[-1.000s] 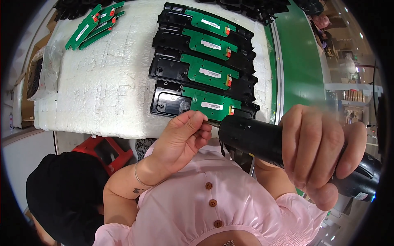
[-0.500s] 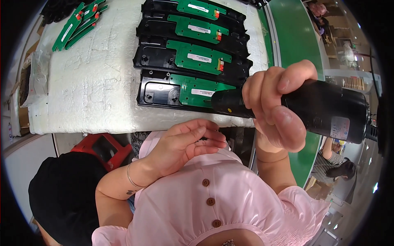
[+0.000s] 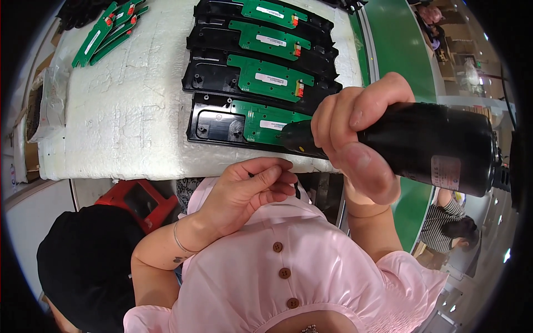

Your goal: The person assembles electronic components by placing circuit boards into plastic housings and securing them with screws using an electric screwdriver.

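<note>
My right hand (image 3: pixel 355 144) grips a thick black electric screwdriver (image 3: pixel 438 150). Its front end points left, over the right end of the nearest black housing (image 3: pixel 214 119), which carries a green circuit board (image 3: pixel 266 121). My left hand (image 3: pixel 244 194) hovers just below the table's front edge with its fingers curled and the thumb against the index finger; nothing shows in it. Three more black housings (image 3: pixel 214 83) with green boards lie in a row behind the nearest one, all on a white foam pad (image 3: pixel 127 122).
Several loose green boards (image 3: pixel 105 30) lie at the pad's far left corner. A green conveyor belt (image 3: pixel 397 44) runs along the right. A red object (image 3: pixel 139 202) and a black bundle (image 3: pixel 83 261) sit below the table. Another person (image 3: pixel 449 222) stands at right.
My left hand has drawn back from the nearest board to the table edge and curled. The screwdriver has risen and swung so its front end sits over that board's right end.
</note>
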The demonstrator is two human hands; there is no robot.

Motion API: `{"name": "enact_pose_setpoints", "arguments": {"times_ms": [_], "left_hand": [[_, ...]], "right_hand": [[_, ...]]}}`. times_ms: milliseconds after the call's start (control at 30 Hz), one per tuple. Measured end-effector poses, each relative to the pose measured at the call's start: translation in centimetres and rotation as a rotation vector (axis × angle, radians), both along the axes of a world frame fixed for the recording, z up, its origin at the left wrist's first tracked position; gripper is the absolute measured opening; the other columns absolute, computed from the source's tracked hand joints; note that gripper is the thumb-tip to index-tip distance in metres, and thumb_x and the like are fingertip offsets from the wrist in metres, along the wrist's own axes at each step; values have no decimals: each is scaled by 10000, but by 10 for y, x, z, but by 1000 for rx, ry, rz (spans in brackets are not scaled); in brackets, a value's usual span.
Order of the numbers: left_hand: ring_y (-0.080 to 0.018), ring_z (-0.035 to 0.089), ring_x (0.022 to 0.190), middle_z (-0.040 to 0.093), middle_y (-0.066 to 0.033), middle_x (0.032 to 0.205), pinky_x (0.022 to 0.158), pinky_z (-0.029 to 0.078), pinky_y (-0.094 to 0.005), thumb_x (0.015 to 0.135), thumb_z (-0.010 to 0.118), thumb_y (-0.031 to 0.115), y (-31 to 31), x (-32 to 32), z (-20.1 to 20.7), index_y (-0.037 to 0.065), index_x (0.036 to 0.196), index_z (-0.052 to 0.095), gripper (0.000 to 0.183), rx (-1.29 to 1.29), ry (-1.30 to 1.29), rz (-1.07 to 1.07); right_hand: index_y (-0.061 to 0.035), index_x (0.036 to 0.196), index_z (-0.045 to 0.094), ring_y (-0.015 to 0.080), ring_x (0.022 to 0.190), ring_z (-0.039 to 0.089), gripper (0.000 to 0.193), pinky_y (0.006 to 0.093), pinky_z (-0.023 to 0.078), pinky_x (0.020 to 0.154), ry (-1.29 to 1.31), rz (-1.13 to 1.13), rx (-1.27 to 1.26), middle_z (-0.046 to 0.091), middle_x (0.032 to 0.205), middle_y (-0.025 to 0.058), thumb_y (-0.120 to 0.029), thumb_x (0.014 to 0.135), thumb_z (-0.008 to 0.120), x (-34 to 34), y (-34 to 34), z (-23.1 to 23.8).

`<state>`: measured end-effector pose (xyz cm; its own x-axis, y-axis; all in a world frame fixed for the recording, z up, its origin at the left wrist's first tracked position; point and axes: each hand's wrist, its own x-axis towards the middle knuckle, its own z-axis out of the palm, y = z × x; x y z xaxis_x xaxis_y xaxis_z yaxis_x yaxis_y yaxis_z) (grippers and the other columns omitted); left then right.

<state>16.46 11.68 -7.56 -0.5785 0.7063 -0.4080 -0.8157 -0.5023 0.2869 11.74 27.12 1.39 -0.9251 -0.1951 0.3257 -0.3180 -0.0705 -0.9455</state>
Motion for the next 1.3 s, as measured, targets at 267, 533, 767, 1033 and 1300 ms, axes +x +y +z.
{"name": "enact_pose_setpoints", "arguments": {"times_ms": [267, 533, 767, 1033, 1300], "left_hand": [[-141, 595, 799, 604, -77, 870, 725, 501, -243, 877, 526, 143, 7, -9, 3, 14, 975, 573, 168, 29, -4, 6], [-104, 579, 723, 598, -46, 819, 660, 495, -208, 864, 552, 161, 24, -18, 5, 35, 929, 582, 145, 91, -49, 91], [-111, 580, 745, 599, -45, 835, 678, 491, -216, 884, 518, 224, 36, -17, -2, 40, 954, 575, 205, 244, -100, 75], [-295, 545, 1034, 538, -214, 1079, 870, 466, -300, 949, 329, 195, 35, -20, 18, -47, 1196, 400, 353, 125, -67, -144], [-255, 611, 898, 599, -156, 895, 762, 513, -286, 942, 365, 187, 20, -16, 4, 31, 1039, 442, 199, 118, 35, -169]], "right_hand": [[-116, 900, 433, 29, 442, 484, 284, 158, 389, 462, 244, 285, -169, 524, 567, -71, -47, 681, 599, 11, 34, 34], [-117, 779, 445, 40, 497, 554, 287, 141, 479, 528, 364, 86, -399, 558, 563, -46, -36, 643, 684, 34, 35, 35], [-127, 803, 437, 31, 498, 544, 260, 147, 459, 532, 375, 111, -360, 562, 576, -59, -48, 689, 658, 32, 40, 29], [-37, 926, 433, 98, 450, 358, 251, 272, 335, 518, 122, -244, -148, 366, 563, -12, -99, 685, 472, -11, 23, 1], [-39, 917, 444, 97, 447, 343, 248, 264, 331, 491, 66, -247, -81, 367, 555, 1, -98, 679, 487, -21, 26, -4]]}}
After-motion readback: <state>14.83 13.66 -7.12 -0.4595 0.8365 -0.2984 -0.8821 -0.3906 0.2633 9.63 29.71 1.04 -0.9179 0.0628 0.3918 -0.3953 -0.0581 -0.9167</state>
